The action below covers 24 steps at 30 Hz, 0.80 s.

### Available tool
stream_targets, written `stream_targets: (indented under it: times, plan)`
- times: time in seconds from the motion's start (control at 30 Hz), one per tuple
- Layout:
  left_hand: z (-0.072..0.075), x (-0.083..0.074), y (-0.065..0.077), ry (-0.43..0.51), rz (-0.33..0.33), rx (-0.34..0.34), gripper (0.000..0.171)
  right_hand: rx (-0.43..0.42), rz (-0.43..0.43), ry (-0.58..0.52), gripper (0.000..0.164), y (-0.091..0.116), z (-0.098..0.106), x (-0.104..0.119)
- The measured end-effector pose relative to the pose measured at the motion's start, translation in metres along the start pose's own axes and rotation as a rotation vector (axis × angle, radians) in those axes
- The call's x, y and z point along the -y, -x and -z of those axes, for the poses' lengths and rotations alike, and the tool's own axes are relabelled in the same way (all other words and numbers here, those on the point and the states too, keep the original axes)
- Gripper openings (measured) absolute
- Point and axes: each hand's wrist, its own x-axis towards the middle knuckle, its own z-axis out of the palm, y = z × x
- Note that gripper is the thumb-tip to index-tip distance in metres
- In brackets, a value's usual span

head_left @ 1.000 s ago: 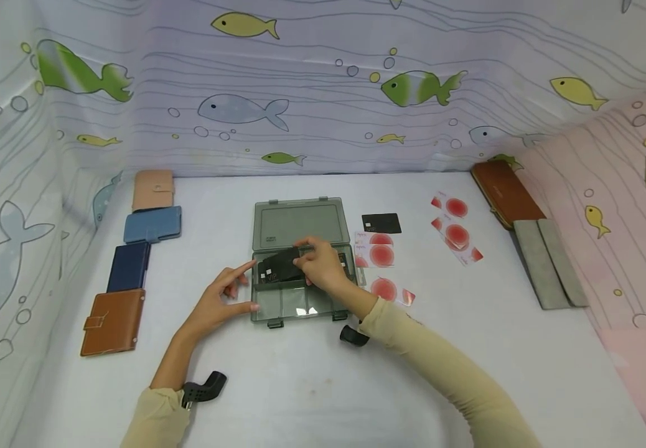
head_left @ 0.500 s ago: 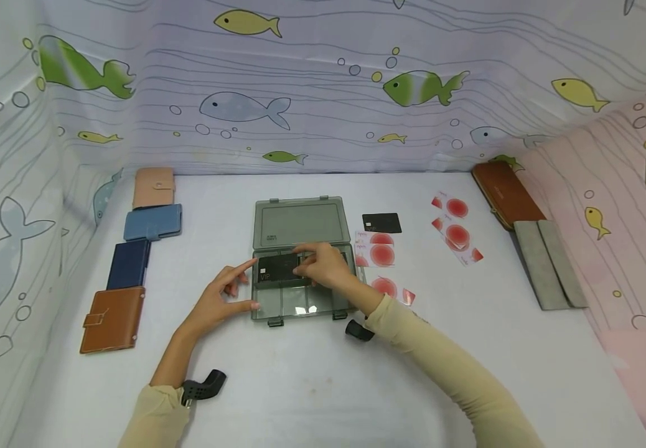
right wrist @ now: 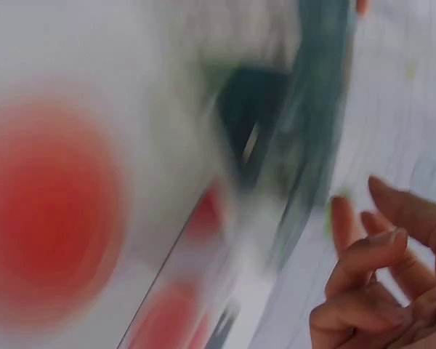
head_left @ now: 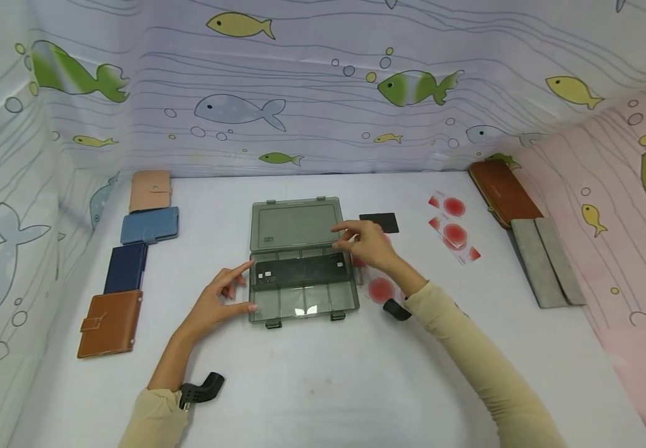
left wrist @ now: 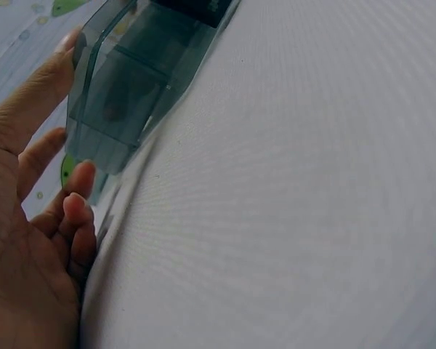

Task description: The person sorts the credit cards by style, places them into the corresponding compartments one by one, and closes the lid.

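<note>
A translucent grey-green plastic box (head_left: 304, 303), divided into compartments, lies with its lid folded back. Black cards (head_left: 300, 272), one lettered VIP, lie side by side across its rear row. My left hand (head_left: 213, 303) touches the box's left side with index finger and thumb spread apart; in the left wrist view its fingertips meet the clear wall (left wrist: 120, 102). My right hand (head_left: 372, 247) is raised over the box's right rear corner, fingers loosely bent, holding nothing. A black card (head_left: 380, 221) on the table lies just behind it. The right wrist view is blurred.
White cards with red circles (head_left: 381, 290) lie right of the box, partly under my right arm. More such cards (head_left: 455, 235) lie farther right. Wallets line the left, including a brown one (head_left: 111, 323); a brown purse (head_left: 506, 193) and grey wallet (head_left: 547, 262) lie right.
My right hand has let go of the black VIP card, now lying flat in the rear row, and has moved right and back. The left hand stays at the box's side.
</note>
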Motion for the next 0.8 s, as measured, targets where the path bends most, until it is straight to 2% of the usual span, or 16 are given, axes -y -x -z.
stream_targets:
  times: [0.13, 0.27, 0.43, 0.6, 0.8]
  plan:
    - [0.0, 0.0, 0.0, 0.004, -0.004, -0.001, 0.079, -0.042, -0.043, -0.035, 0.035, -0.006, 0.032, -0.033]
    - [0.0, -0.001, 0.0, 0.004, 0.006, 0.003, 0.079, -0.071, -0.133, -0.09, 0.039, -0.009, 0.058, -0.062]
    - [-0.001, -0.002, 0.001, -0.018, 0.023, 0.009, 0.079, -0.097, -0.243, -0.02, 0.045, -0.012, 0.08, -0.09]
    - [-0.002, -0.002, 0.0, -0.026, 0.031, 0.011, 0.079, -0.07, -0.307, 0.057, 0.051, -0.013, 0.091, -0.103]
    - [-0.001, -0.002, -0.001, -0.027, 0.016, 0.008, 0.079, -0.008, -0.27, 0.126, 0.054, -0.015, 0.095, -0.106]
